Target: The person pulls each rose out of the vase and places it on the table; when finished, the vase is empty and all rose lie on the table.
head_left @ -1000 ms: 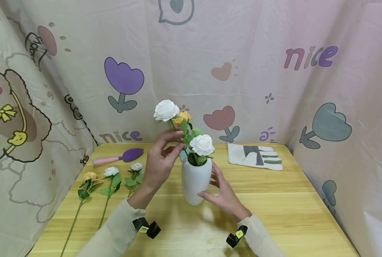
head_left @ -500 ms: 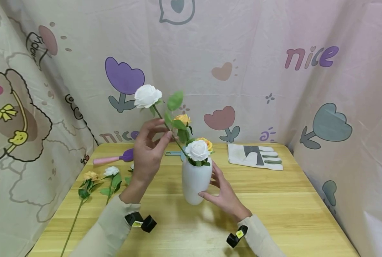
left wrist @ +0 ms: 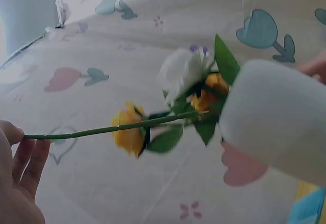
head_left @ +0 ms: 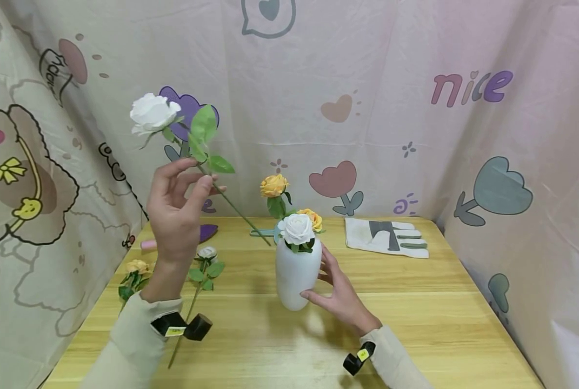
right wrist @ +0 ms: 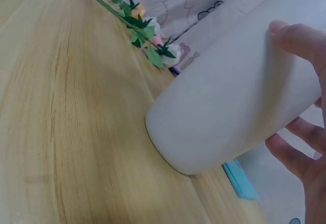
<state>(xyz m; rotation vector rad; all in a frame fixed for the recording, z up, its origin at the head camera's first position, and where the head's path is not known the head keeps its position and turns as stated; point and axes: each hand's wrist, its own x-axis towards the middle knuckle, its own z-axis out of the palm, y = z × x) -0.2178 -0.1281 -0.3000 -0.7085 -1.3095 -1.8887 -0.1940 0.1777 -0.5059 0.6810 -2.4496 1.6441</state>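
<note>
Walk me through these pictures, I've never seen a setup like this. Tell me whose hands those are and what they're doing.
There is no machine here: these are a person's bare hands. One picture comes from a camera on the head, looking forward and down. The other two come from cameras worn on the wrists, each looking at that hand's work.

The left hand holds a white rose by its stem, clear of the white vase. The right hand holds the vase's side. One white and two yellow roses stand in it.

On the wooden table, more roses lie at the left, including a yellow one. A purple trowel is partly hidden behind the left hand, and a white and grey glove lies at the right.
</note>
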